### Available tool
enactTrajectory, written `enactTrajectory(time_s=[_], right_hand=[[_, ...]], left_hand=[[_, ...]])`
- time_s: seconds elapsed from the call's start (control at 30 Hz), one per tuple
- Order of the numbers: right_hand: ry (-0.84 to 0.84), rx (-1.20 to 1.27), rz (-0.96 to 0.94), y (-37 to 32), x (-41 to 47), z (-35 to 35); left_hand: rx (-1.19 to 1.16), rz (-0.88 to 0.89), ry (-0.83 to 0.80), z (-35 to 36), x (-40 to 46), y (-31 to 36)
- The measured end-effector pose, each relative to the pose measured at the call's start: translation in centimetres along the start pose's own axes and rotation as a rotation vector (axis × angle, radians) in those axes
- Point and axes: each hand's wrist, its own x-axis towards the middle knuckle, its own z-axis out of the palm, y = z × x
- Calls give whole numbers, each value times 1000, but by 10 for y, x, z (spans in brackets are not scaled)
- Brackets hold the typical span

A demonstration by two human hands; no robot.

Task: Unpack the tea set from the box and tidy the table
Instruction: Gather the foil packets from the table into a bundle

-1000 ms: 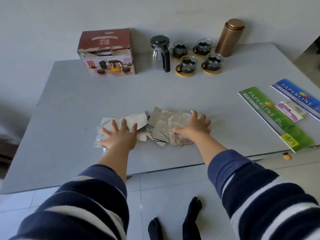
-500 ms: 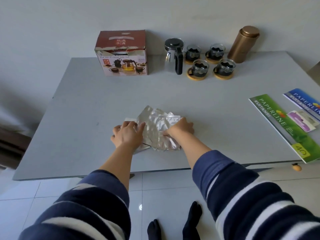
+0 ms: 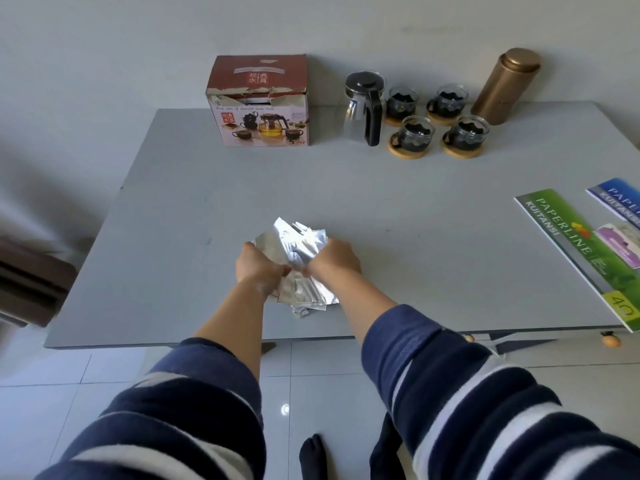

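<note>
A bundle of silvery plastic wrappers [image 3: 300, 252] is gathered near the front of the grey table [image 3: 415, 220]. My left hand [image 3: 258, 266] grips its left side and my right hand [image 3: 334, 259] grips its right side, squeezing the pieces together. At the back stand the red tea set box [image 3: 259, 102], a glass teapot [image 3: 365, 105] with a black handle and lid, and several glass cups [image 3: 414, 133] on wooden coasters.
A bronze canister [image 3: 505, 84] stands at the back right beside the cups. Green [image 3: 581, 251] and blue [image 3: 620, 199] receipt books and a small purple packet [image 3: 620, 247] lie at the right edge. My feet are on the white tiled floor below.
My hands went from lying flat and apart on the spread wrappers to closing together, bunching the wrappers into one bundle between them.
</note>
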Motion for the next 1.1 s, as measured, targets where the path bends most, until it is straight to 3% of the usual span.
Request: enactTrajectory(time_s=[0.1, 0.37, 0.63, 0.83, 1.0, 1.1], right_hand=[[45, 73, -50, 1, -7, 8], [-122, 492, 94, 15, -22, -12], [-8, 892, 18, 68, -50, -100], [210, 999, 115, 164, -89, -186], [372, 1087, 291, 282, -130, -239], [560, 1153, 328, 365, -159, -262]], left_hand=[[5, -14, -63, -4, 1, -2], [-192, -4, -133, -4, -20, 4], [-180, 197, -441, 22, -52, 83], [-136, 332, -725, 102, -128, 161], [-60, 459, -898, 210, -216, 197], [-9, 506, -955, 278, -278, 205]])
